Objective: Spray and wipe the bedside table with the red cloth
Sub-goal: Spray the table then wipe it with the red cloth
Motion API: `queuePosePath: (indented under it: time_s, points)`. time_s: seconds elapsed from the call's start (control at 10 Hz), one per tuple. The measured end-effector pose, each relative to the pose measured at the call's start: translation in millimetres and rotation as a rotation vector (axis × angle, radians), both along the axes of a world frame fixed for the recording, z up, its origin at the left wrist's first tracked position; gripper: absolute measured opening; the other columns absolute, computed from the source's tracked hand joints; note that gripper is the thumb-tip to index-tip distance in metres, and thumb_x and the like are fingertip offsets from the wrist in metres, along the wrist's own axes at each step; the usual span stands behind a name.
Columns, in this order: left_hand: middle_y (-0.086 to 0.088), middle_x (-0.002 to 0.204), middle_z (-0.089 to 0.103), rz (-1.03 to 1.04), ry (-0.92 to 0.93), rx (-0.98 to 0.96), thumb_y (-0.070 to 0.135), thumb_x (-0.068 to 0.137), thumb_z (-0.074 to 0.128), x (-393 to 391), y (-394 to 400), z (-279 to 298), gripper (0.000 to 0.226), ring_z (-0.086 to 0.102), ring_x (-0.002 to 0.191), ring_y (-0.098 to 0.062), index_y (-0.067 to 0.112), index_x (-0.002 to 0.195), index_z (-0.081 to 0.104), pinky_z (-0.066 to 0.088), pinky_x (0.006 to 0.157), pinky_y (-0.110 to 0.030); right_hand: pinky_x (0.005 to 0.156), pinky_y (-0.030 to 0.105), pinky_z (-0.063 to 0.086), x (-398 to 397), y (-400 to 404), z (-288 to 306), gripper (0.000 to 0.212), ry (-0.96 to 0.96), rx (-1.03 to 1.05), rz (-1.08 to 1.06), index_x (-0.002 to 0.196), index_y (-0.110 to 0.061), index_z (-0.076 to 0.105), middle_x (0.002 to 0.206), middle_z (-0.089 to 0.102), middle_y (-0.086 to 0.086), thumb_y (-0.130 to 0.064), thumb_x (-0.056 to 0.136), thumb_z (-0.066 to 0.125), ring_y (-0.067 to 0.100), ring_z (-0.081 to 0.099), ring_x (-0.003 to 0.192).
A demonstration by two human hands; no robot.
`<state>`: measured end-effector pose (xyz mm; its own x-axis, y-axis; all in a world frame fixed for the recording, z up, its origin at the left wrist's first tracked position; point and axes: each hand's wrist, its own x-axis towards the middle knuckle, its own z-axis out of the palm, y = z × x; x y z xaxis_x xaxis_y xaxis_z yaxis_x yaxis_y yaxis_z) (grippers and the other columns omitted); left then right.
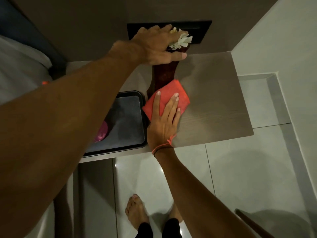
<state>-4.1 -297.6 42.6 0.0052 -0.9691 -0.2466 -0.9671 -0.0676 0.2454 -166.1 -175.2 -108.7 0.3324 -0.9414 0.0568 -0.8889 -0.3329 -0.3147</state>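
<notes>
We press the folded red cloth (173, 86) flat on the grey wood-grain table (214, 100) with our right grip (163, 124), fingers straight and released, right at the foot of the tall dark-brown vase (163, 76). Our left grip (154, 47) is clenched round the vase's top, touching its white flowers (180, 40). Just left of the vase lies a black rectangular tray (127, 121).

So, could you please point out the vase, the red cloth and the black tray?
vase (163, 74): head view, middle of its dark body.
red cloth (179, 87): head view, bare corner nearest the vase.
black tray (130, 117): head view, bare part of its floor.
</notes>
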Motion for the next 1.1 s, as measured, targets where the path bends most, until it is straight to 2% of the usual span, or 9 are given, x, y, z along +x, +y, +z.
queuePosePath:
  time_s: [0.1, 0.3, 0.4, 0.5, 0.6, 0.8, 0.9, 1.0, 1.1]
  points:
    - [-0.012, 0.168, 0.023, -0.023, -0.017, -0.019, 0.070, 0.095, 0.037, -2, 4, 1, 0.077, 0.031, 0.149, -0.040, 0.038, 0.161, 0.015, 0.027, 0.118, -0.063, 0.116, 0.057, 0.039, -10, 16, 0, 0.051, 0.035, 0.194, -0.060, 0.160, -0.020, 0.036, 0.162, 0.031, 0.031, -0.031, 0.109, 0.039, 0.045, 0.031, 0.153]
    - [-0.016, 0.170, 0.017, -0.032, -0.060, -0.040, 0.069, 0.095, 0.037, -8, 11, 2, 0.078, 0.027, 0.151, -0.042, 0.037, 0.161, 0.013, 0.024, 0.119, -0.066, 0.128, 0.054, 0.021, -62, 45, 3, 0.074, 0.031, 0.216, 0.085, 0.165, -0.018, 0.006, 0.172, 0.012, 0.017, -0.012, 0.102, 0.043, 0.032, 0.014, 0.160]
    - [-0.017, 0.170, 0.015, -0.043, -0.064, -0.051, 0.070, 0.095, 0.037, -10, 14, 0, 0.078, 0.025, 0.152, -0.042, 0.037, 0.161, 0.012, 0.023, 0.120, -0.066, 0.112, 0.028, 0.050, -57, 26, 37, 0.081, -0.637, 0.297, -0.263, 0.164, -0.011, 0.016, 0.167, 0.031, 0.016, 0.009, 0.092, 0.048, -0.003, 0.042, 0.143]
    - [-0.016, 0.171, 0.015, -0.039, -0.071, -0.063, 0.071, 0.094, 0.036, -13, 17, -2, 0.078, 0.024, 0.153, -0.041, 0.038, 0.161, 0.013, 0.022, 0.120, -0.066, 0.128, 0.035, 0.028, -50, 17, 38, 0.074, -0.851, 0.169, -0.468, 0.163, -0.006, 0.019, 0.169, 0.026, 0.019, -0.008, 0.094, 0.045, 0.018, 0.032, 0.154]
    - [-0.015, 0.171, 0.015, -0.030, -0.075, -0.072, 0.071, 0.094, 0.037, -14, 17, -2, 0.078, 0.025, 0.153, -0.040, 0.038, 0.161, 0.013, 0.022, 0.120, -0.066, 0.132, 0.035, 0.010, -82, 109, -38, 0.056, 0.111, 0.604, 0.288, 0.164, -0.012, 0.016, 0.169, -0.016, 0.028, -0.022, 0.111, 0.032, 0.025, 0.014, 0.161]
    - [-0.016, 0.171, 0.016, -0.032, -0.069, -0.067, 0.074, 0.090, 0.034, -14, 18, -1, 0.081, 0.025, 0.152, -0.041, 0.039, 0.161, 0.014, 0.022, 0.120, -0.066, 0.131, 0.045, 0.008, -135, 221, -114, 0.061, 0.620, 0.829, 1.076, 0.164, -0.012, 0.016, 0.174, 0.013, 0.009, -0.042, 0.112, 0.029, 0.026, 0.012, 0.161]
    - [-0.016, 0.170, 0.017, -0.029, -0.061, -0.058, 0.076, 0.087, 0.031, -14, 18, 0, 0.084, 0.026, 0.152, -0.041, 0.039, 0.161, 0.015, 0.023, 0.120, -0.066, 0.124, 0.059, -0.004, -112, 153, -104, 0.063, 0.395, 0.487, 0.993, 0.165, -0.017, 0.012, 0.174, 0.013, 0.011, -0.044, 0.112, 0.031, 0.028, 0.011, 0.161]
    - [-0.016, 0.170, 0.018, -0.029, -0.077, -0.064, 0.076, 0.085, 0.029, -15, 20, 0, 0.086, 0.027, 0.151, -0.041, 0.038, 0.161, 0.016, 0.024, 0.119, -0.066, 0.128, 0.060, 0.002, -32, 17, -32, 0.072, 0.245, 0.343, 0.371, 0.165, -0.021, 0.008, 0.172, 0.006, 0.022, -0.039, 0.106, 0.045, 0.040, 0.006, 0.160]
    - [-0.017, 0.170, 0.016, -0.029, -0.080, -0.064, 0.074, 0.089, 0.031, -16, 19, -1, 0.083, 0.026, 0.152, -0.042, 0.038, 0.161, 0.014, 0.024, 0.120, -0.066, 0.126, 0.058, 0.022, -48, 7, -13, 0.075, 0.263, 0.061, 0.178, 0.163, -0.016, 0.023, 0.168, 0.020, 0.027, -0.030, 0.099, 0.060, 0.043, 0.019, 0.157]
